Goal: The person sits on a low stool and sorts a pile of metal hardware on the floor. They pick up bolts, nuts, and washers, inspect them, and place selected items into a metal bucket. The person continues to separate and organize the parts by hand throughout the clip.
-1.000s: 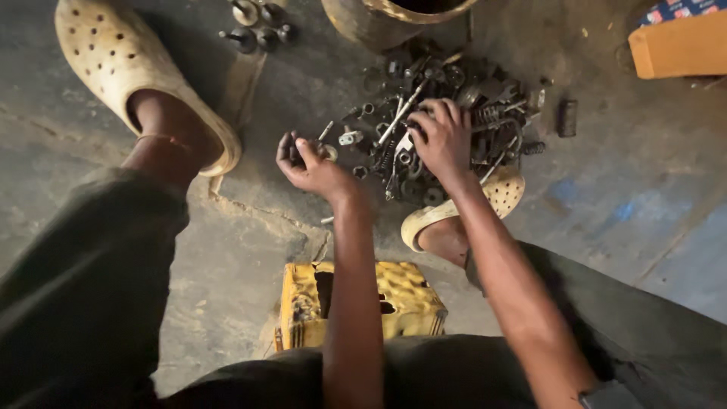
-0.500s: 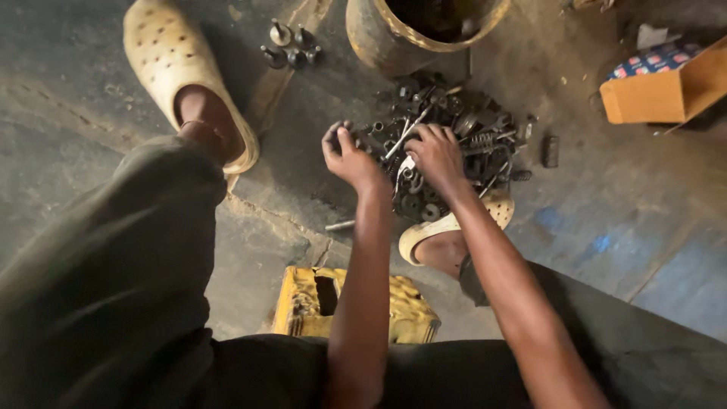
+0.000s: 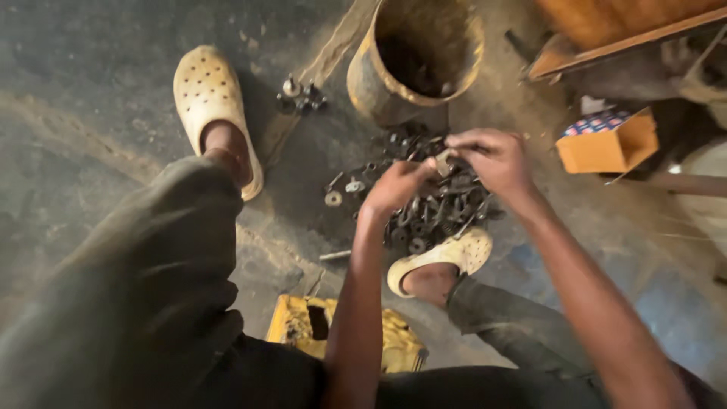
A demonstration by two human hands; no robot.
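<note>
My left hand [image 3: 397,185] and my right hand [image 3: 492,155] meet above a pile of dark metal parts [image 3: 432,216] on the floor. Between their fingertips sits a small pale metal part [image 3: 441,163], pinched from both sides. The left fingers are curled closed, and anything else inside that hand is hidden. The pile holds bolts, springs, washers and rods, with my right clog [image 3: 447,257] at its near edge.
A rusty open bucket [image 3: 379,83] stands just beyond the pile. Several small valve-like pieces [image 3: 303,95] lie near my left clog [image 3: 208,98]. Loose washers [image 3: 333,198] and a bolt [image 3: 335,255] lie left of the pile. An orange box [image 3: 609,144] sits right, a yellow crate [image 3: 303,322] under me.
Both hands lifted off the pile and came together on a small pale part. The view tilted upward, showing more of the bucket and the box.
</note>
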